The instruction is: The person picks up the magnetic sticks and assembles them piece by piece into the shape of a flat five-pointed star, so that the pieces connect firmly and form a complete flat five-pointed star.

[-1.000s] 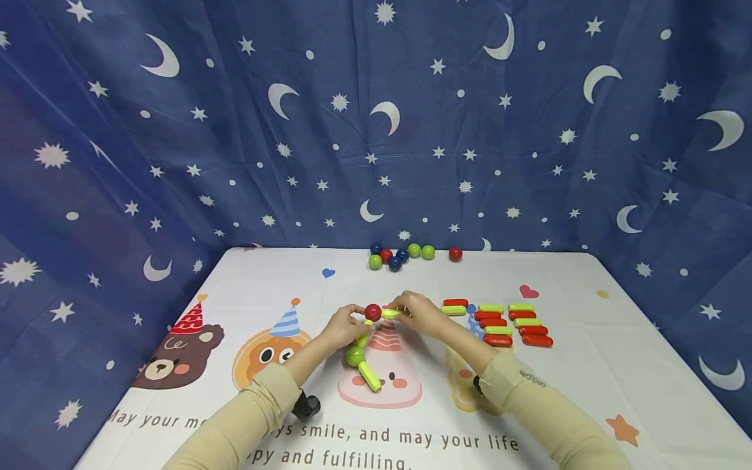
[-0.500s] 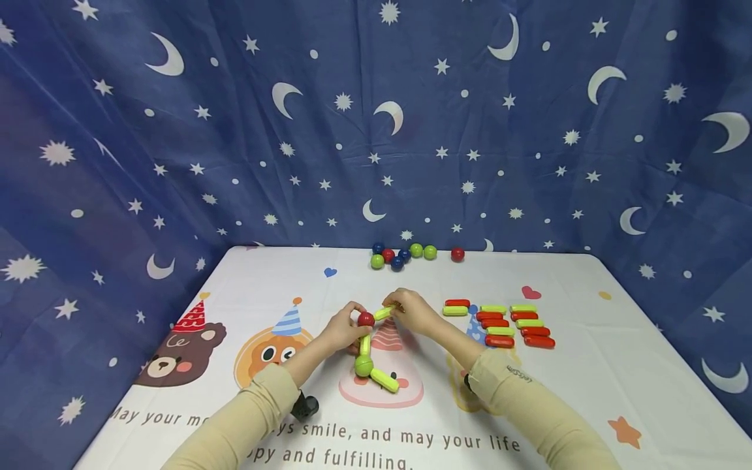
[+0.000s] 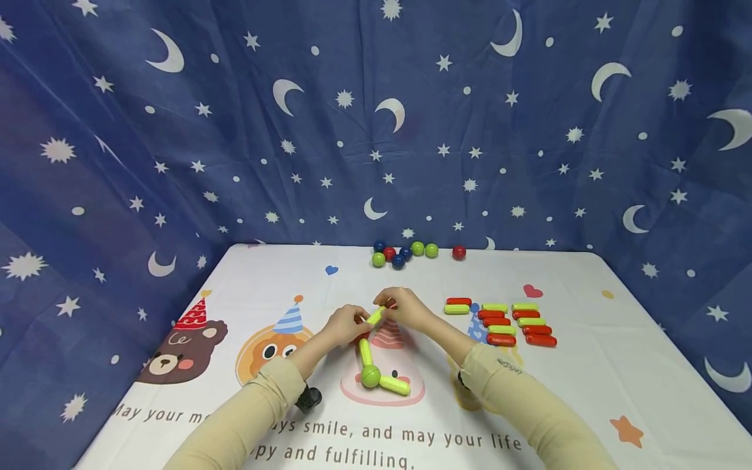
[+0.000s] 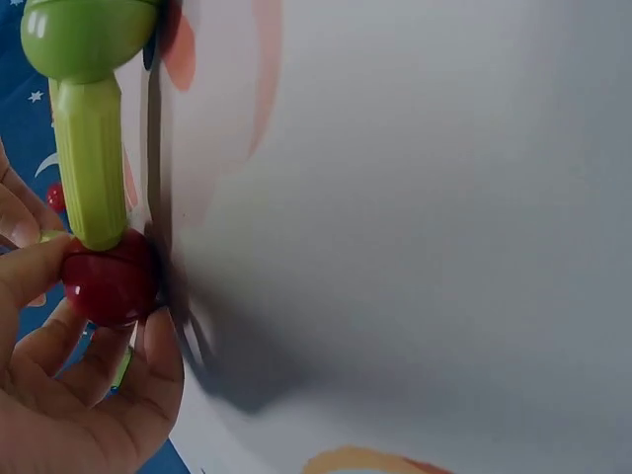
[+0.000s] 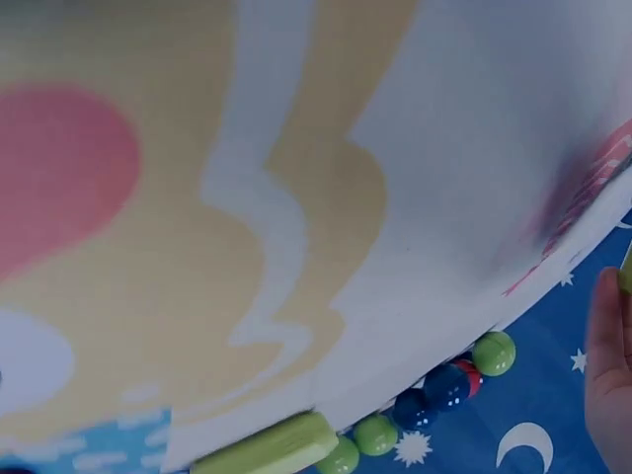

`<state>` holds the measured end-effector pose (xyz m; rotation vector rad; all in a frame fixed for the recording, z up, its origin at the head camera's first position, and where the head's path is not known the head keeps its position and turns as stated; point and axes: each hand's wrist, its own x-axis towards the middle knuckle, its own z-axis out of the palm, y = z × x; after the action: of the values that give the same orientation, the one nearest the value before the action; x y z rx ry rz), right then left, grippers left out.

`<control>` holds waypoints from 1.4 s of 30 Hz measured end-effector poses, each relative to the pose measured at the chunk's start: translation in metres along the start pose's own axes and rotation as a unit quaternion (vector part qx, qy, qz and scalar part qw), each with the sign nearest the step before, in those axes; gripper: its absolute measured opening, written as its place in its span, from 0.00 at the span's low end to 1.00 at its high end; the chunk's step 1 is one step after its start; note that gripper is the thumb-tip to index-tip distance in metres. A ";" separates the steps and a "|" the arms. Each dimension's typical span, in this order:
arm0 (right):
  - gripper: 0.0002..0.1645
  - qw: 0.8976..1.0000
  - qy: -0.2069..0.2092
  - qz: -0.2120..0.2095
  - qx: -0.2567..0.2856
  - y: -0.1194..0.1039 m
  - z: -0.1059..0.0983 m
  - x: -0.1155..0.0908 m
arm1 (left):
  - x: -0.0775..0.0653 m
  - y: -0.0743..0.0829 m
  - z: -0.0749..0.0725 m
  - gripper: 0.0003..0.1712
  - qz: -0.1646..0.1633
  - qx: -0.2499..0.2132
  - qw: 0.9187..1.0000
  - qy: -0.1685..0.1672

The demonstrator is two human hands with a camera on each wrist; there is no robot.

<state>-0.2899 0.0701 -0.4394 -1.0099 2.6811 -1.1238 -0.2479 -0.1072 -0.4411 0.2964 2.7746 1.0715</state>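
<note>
My left hand (image 3: 348, 324) pinches a red ball (image 4: 109, 286) between thumb and fingers; in the head view the fingers mostly cover it. From that ball runs a yellow-green rod (image 4: 91, 163) to a green ball (image 3: 371, 376), where a second yellow-green rod (image 3: 395, 385) points right. My right hand (image 3: 407, 309) grips another yellow-green rod (image 3: 375, 317) at its far end. That rod's near end is right at the left fingertips, over the red ball. Only the edge of the right hand shows in the right wrist view.
Several red and yellow-green rods (image 3: 501, 340) lie in short columns to the right. Loose green, blue and red balls (image 3: 398, 261) sit near the table's back edge, before a blue curtain (image 3: 376, 130). The printed white cloth (image 3: 576, 391) covers the table.
The joined piece has swung, its green ball and lower rod shifting right and nearer me. My right hand has moved slightly left, tilting its rod more steeply against the red ball.
</note>
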 end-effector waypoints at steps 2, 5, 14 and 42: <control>0.12 1.000 -0.005 0.003 -0.023 0.000 -0.002 0.002 | 0.000 0.001 -0.001 0.10 0.001 0.016 1.000 -0.002; 0.11 0.998 -0.004 0.008 -0.069 0.004 -0.007 0.005 | 0.000 0.001 -0.001 0.10 -0.015 0.024 1.000 0.000; 0.17 0.977 0.024 0.095 -0.191 0.035 -0.032 0.030 | -0.003 0.002 0.000 0.10 -0.012 0.037 0.999 0.004; 0.17 0.965 0.023 0.125 -0.229 0.057 -0.023 0.054 | -0.004 0.001 0.003 0.09 0.004 0.055 0.998 0.038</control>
<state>-0.3709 0.0819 -0.4500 -0.6571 3.0712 -0.4966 -0.2434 -0.1054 -0.4419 0.2847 2.9084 0.9511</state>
